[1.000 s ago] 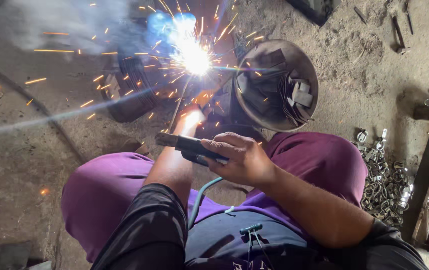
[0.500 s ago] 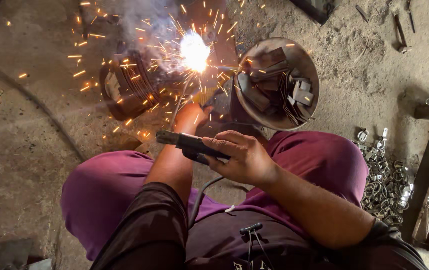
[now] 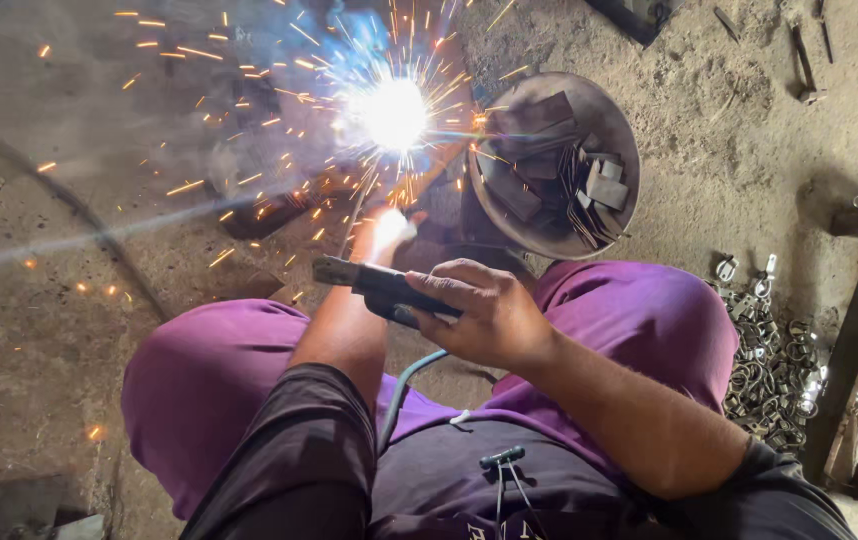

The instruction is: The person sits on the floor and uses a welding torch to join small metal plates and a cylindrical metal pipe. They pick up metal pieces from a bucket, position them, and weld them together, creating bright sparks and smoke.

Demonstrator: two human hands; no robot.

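A round metal bowl (image 3: 555, 165) of flat steel offcuts sits upper right of centre. At centre, the right hand (image 3: 484, 315) clamps a rigid electrode holder (image 3: 381, 288), best held by its insulated handle. The left hand (image 3: 386, 232) reaches toward the white arc (image 3: 391, 112); its grip cannot be told.

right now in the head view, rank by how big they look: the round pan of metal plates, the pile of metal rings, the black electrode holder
1. round pan of metal plates
2. pile of metal rings, partly hidden behind the knee, so unsure against the pan
3. black electrode holder, clearly smallest though nearer the camera, held in the right hand
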